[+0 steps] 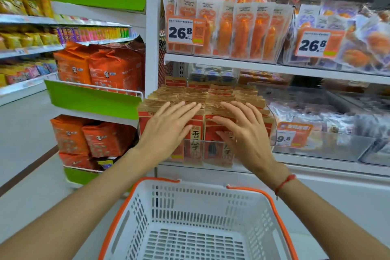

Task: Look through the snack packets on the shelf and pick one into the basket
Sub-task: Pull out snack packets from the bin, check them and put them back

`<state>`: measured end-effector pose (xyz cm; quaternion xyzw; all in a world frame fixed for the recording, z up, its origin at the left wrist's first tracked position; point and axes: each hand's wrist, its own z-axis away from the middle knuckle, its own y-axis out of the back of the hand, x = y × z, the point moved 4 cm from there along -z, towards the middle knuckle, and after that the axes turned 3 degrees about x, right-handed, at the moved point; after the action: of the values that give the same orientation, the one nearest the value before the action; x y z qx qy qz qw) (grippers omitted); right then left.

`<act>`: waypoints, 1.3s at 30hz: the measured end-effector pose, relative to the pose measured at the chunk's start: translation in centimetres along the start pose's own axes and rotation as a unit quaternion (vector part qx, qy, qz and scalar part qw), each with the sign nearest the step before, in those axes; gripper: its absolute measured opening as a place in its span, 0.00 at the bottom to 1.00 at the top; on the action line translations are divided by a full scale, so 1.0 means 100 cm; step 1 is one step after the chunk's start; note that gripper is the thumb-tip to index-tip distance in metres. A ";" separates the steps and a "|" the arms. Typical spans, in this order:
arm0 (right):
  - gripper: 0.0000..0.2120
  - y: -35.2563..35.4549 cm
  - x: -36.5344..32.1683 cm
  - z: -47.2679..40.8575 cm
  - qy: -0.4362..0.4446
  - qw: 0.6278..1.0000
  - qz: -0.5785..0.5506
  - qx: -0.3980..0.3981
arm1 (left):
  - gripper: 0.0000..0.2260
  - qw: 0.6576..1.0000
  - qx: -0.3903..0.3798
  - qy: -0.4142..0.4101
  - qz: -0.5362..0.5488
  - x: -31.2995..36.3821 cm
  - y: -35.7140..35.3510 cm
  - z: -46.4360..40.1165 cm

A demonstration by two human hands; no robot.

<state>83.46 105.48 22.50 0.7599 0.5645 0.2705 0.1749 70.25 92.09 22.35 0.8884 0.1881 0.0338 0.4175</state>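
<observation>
Starting nearest you: basket — white, orange-rimmed, nothing in it. Next, your left hand and right hand, both flat, fingers spread, holding nothing, resting on the snack packets upright in a clear shelf bin. Likely light, crinkly, stiff-edged — pinch one top edge.

We see a white shelf with orange packets standing in a row at twelve o'clock and pale bags at two o'clock. On the shelf below, red-and-brown snack packets stand packed upright at centre, and what seem to be clear bins of wrapped goods lie at three o'clock.
</observation>
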 end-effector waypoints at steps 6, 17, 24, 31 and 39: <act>0.13 0.007 0.010 -0.008 -0.041 0.997 -0.061 -0.001 | 0.31 1.000 0.004 0.017 -0.003 0.002 -0.006 -0.002; 0.09 0.011 0.017 -0.015 -0.102 0.984 -0.117 0.091 | 0.26 0.980 0.046 0.072 0.178 0.019 0.003 -0.006; 0.12 0.020 0.012 -0.027 -0.144 0.967 -0.172 0.122 | 0.12 0.947 0.105 0.148 0.264 0.022 -0.002 -0.017; 0.24 0.018 0.027 -0.019 -0.250 0.952 -0.168 0.047 | 0.06 0.871 0.136 0.218 0.418 0.021 0.008 -0.024; 0.08 0.048 0.003 -0.031 -0.275 0.846 -0.449 0.081 | 0.11 0.819 0.139 0.203 0.519 0.036 0.053 -0.025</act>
<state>85.29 104.20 27.79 0.4784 0.7929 -0.1041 0.3627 74.68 92.18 27.58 0.8760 -0.2179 0.3982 0.1627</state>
